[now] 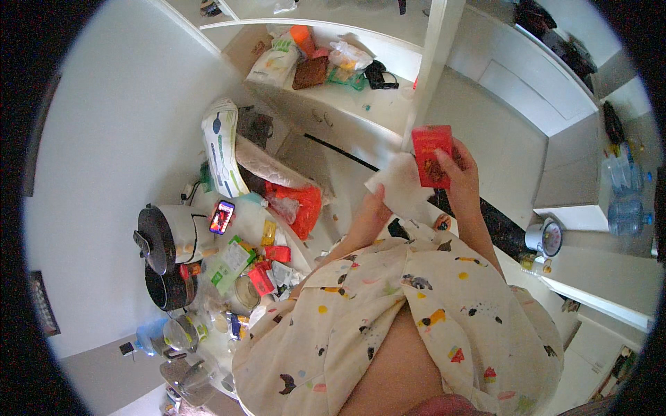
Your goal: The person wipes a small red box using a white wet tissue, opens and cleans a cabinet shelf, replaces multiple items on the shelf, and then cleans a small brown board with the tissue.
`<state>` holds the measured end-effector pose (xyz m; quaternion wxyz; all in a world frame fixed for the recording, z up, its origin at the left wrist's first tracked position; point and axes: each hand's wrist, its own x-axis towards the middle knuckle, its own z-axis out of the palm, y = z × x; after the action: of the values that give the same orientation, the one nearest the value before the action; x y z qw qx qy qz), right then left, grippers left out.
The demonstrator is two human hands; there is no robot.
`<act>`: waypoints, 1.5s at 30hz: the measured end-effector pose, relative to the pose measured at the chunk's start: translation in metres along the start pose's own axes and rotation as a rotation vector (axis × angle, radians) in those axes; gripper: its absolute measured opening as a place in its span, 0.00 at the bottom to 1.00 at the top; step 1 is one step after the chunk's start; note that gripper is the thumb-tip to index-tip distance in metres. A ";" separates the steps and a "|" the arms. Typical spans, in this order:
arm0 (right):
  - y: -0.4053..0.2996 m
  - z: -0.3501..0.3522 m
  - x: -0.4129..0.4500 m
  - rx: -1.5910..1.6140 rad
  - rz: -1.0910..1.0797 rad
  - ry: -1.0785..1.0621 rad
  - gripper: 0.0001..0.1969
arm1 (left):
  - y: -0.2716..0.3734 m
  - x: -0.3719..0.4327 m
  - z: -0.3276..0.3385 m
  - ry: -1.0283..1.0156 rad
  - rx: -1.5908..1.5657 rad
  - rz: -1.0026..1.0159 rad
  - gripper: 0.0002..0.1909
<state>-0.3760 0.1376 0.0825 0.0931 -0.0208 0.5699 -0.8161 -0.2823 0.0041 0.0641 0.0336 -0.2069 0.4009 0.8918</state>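
Between the fingers and thumb of my right hand (462, 169) is a flat red packet (432, 148) with faint gold writing and a dark printed picture. The packet is held up on the right, its broad face towards me. My left hand (381, 205) grips a white sheet (398, 179), which looks like tissue or thin cloth, by its lower left part. That sheet lies just left of the packet and its right edge passes close to it; whether they touch I cannot tell. The fingers of my left hand are mostly hidden beneath the sheet.
A cluttered table (299, 249) on the left bears a lit smartphone (222, 217), a white cooker (187, 234), a dark pot (169, 288), a red box (261, 278) and a green-white packet (231, 265). Bags fill a shelf (382, 106) ahead. A white lidded pot (543, 236) stands right.
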 end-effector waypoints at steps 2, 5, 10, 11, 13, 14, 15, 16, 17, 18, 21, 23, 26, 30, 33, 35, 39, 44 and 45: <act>-0.002 -0.002 -0.007 -0.214 -0.073 -0.050 0.18 | 0.012 0.011 -0.018 -0.182 -0.043 0.081 0.26; 0.001 0.004 -0.016 -0.350 -0.158 -0.194 0.21 | 0.013 0.024 -0.052 0.012 0.139 0.113 0.24; 0.007 0.008 -0.023 -0.596 -0.272 -0.326 0.21 | 0.036 0.001 -0.012 0.200 0.454 0.139 0.26; 0.009 0.008 -0.024 -0.595 -0.273 -0.327 0.21 | 0.034 -0.002 -0.005 0.098 0.609 0.355 0.24; 0.012 0.009 -0.027 -0.575 -0.263 -0.294 0.21 | 0.035 -0.007 0.001 -0.010 0.762 0.571 0.21; 0.011 0.009 -0.028 -0.575 -0.264 -0.291 0.21 | 0.035 -0.009 0.001 -0.019 0.821 0.548 0.19; 0.008 0.011 -0.030 -0.607 -0.282 -0.294 0.21 | 0.036 -0.011 0.002 -0.027 0.880 0.526 0.17; 0.005 0.012 -0.031 -0.639 -0.300 -0.296 0.21 | 0.038 -0.012 0.002 -0.029 0.881 0.526 0.17; 0.002 0.012 -0.032 -0.639 -0.300 -0.294 0.21 | 0.040 -0.014 0.002 -0.032 0.963 0.474 0.17; -0.001 0.012 -0.033 -0.659 -0.303 -0.305 0.21 | 0.042 -0.014 0.003 -0.036 1.045 0.423 0.16; -0.002 0.011 -0.034 -0.701 -0.318 -0.319 0.22 | 0.035 -0.012 0.001 -0.057 1.009 0.535 0.16; -0.001 0.011 -0.035 -0.719 -0.330 -0.323 0.22 | 0.034 -0.012 -0.002 -0.069 1.025 0.492 0.16; -0.002 0.011 -0.036 -0.756 -0.353 -0.326 0.23 | 0.037 -0.014 0.003 -0.093 1.036 0.499 0.17; 0.000 0.007 -0.035 -0.760 -0.339 -0.356 0.24 | 0.037 -0.016 0.002 -0.099 1.043 0.523 0.18; 0.001 0.006 -0.033 -0.769 -0.325 -0.384 0.23 | 0.033 -0.015 -0.004 -0.109 1.003 0.510 0.18; 0.001 0.006 -0.033 -0.780 -0.342 -0.396 0.23 | 0.032 -0.017 -0.007 -0.098 0.974 0.482 0.18; 0.002 0.012 -0.034 -0.785 -0.369 -0.417 0.23 | 0.033 -0.020 -0.014 -0.096 0.974 0.479 0.18; 0.002 0.014 -0.036 -0.813 -0.360 -0.424 0.23 | 0.032 -0.023 -0.020 -0.114 1.036 0.479 0.18; 0.002 0.014 -0.036 -0.823 -0.350 -0.422 0.23 | 0.030 -0.023 -0.021 -0.117 1.035 0.490 0.18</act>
<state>-0.3380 0.1306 0.0881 0.0522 -0.3160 0.8016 -0.5048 -0.2610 -0.0292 0.0820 -0.0551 -0.0151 0.8187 0.5713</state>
